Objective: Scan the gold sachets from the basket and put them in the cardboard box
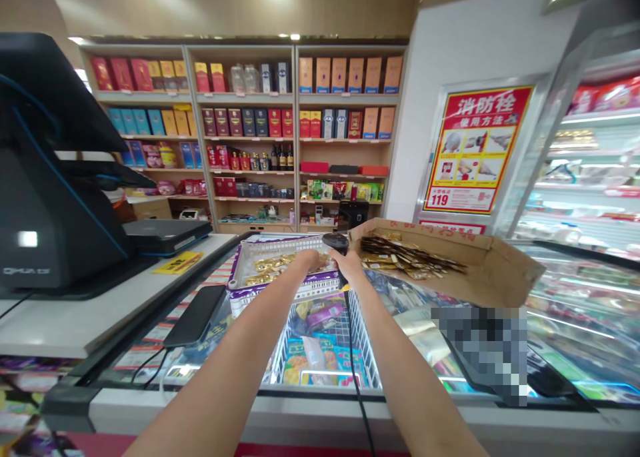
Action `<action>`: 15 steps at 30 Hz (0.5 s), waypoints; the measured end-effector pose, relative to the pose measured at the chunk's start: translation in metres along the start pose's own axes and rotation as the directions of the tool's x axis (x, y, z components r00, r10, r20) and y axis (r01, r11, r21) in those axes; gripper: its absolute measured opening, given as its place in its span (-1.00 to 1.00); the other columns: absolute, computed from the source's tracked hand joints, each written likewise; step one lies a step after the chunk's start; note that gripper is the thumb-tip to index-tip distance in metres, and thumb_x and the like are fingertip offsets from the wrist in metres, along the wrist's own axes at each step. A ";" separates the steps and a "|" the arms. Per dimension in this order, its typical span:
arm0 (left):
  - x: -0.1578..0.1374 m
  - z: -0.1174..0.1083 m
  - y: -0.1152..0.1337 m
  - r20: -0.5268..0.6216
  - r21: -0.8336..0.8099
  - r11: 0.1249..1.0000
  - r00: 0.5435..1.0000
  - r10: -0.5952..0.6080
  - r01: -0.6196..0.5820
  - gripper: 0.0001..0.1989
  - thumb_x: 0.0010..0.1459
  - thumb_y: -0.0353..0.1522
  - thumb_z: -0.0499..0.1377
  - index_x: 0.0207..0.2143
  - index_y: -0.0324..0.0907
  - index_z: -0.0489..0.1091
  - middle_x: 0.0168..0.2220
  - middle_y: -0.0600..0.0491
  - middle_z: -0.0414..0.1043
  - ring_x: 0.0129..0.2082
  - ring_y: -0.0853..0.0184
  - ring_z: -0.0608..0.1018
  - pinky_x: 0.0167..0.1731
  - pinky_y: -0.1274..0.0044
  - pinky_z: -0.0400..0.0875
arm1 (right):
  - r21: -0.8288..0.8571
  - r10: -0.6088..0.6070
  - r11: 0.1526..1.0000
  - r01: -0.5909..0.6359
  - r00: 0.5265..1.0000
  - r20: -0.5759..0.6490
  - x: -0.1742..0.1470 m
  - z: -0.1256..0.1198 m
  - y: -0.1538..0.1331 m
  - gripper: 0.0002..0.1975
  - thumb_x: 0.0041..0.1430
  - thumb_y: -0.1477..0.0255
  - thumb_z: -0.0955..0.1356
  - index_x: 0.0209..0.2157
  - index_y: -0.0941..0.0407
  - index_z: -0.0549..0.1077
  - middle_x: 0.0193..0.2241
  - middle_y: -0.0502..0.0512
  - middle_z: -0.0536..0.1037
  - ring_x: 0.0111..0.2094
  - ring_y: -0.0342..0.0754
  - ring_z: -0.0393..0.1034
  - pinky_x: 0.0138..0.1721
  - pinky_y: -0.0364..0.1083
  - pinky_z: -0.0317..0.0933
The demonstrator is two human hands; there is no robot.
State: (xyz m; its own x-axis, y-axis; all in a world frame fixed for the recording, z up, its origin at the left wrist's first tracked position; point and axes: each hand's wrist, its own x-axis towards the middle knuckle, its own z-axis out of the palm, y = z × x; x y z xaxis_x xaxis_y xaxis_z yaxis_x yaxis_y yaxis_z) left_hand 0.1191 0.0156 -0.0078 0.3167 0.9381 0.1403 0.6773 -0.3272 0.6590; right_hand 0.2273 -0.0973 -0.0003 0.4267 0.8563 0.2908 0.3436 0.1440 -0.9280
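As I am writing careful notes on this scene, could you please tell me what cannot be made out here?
All in the head view:
- Left hand: fingertips, and anything they hold, hidden behind the hand itself.
- Black scanner: part of its grip covered by the right hand.
- Gold packets in the white basket: print too small and blurred.
- Pixelated patch: masks whatever lies beneath.
- Black terminal: cut off by the left edge.

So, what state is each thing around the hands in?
Scanner: held in the right hand, corded
Purple-rimmed basket: open-topped, gold packets inside
Left hand: at the basket, grip unclear
Cardboard box: open-topped, partly filled
Black device: lying flat, cabled
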 end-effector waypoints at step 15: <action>0.009 -0.005 -0.013 -0.182 -0.078 0.990 0.975 -0.128 0.116 -0.52 -0.47 -0.52 0.43 -0.82 -0.12 0.09 -0.75 0.06 0.25 -0.19 -0.07 0.55 -0.06 0.30 0.35 | 0.060 -0.008 0.998 0.005 0.998 0.055 0.005 -0.001 0.013 -0.69 -0.04 0.14 0.38 -0.55 0.12 0.42 -0.67 0.02 0.45 -0.56 -0.05 0.37 -0.46 -0.12 0.21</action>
State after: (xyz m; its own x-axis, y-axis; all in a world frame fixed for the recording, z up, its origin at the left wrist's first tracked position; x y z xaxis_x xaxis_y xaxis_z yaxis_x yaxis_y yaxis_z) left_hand 0.1096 0.0292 -0.0114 0.1012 0.9773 0.1863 0.6552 -0.2063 0.7267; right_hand 0.2348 -0.0915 -0.0102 0.3776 0.8810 0.2850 0.2943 0.1776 -0.9391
